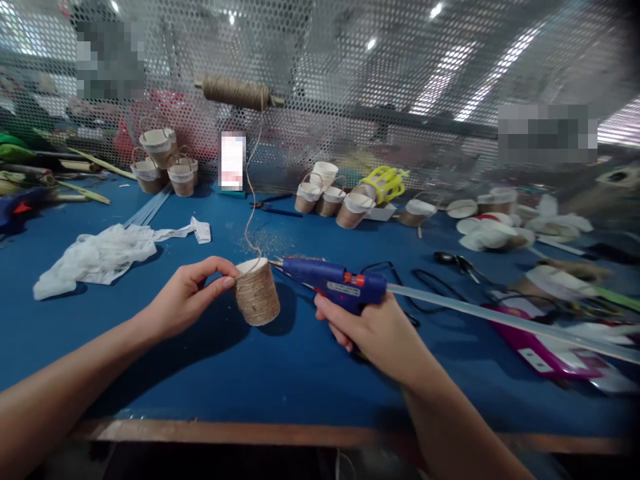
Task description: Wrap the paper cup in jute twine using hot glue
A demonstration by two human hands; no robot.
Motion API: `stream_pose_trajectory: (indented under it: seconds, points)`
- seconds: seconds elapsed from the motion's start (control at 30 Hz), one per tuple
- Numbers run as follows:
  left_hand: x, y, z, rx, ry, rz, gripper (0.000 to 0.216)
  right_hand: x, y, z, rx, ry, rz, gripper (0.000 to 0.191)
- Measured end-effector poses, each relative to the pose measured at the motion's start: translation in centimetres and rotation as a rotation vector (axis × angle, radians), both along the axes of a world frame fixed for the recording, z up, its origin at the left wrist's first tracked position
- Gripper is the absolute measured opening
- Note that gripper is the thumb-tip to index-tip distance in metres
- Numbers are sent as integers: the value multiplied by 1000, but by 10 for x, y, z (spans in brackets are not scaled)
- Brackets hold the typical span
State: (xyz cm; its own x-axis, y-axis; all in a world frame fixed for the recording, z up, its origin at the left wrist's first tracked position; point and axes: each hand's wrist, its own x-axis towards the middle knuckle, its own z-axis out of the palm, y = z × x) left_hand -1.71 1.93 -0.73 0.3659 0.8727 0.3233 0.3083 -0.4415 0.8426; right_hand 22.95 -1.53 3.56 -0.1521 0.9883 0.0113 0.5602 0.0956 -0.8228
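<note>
My left hand (193, 293) pinches the rim of a small paper cup (257, 297) wrapped in brown twine, holding it slightly tilted over the blue table. My right hand (367, 327) is closed round the handle of a blue hot glue gun (335, 280), whose nozzle points left at the cup's upper edge. A long clear glue stick (465, 310) sticks out of the gun's back. From the cup's rim a loose strand of twine (253, 193) runs up to a twine spool (235, 92) on a rod at the mesh panel.
Twine-covered cups with handles stand at the back left (157, 147) and back centre (325, 190). Crumpled white lace (105, 253) lies left, pliers (277, 205) behind. A phone (233, 160) leans upright. Scissors (457, 263), white discs (493, 233) and a magenta item (545, 347) lie right.
</note>
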Motion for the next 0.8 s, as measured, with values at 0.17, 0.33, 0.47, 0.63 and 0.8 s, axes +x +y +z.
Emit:
stream_pose_trajectory:
  seconds: [0.17,0.33,0.47,0.63,0.8]
  points:
    - [0,1,1,-21,-32,-10,15,4,9,-7,-45,102,16,24]
    - [-1,2,4,-92,-109,-54,15,12,33,-7,-124,312,-114,18]
    - [-3,3,6,-165,-191,-127,15,20,63,-8,-130,235,-242,11]
    - [-7,3,7,-219,-274,-235,12,23,101,-23,-192,0,-304,22]
    - [-9,4,10,-244,-288,-332,13,18,115,-30,-135,-209,-303,29]
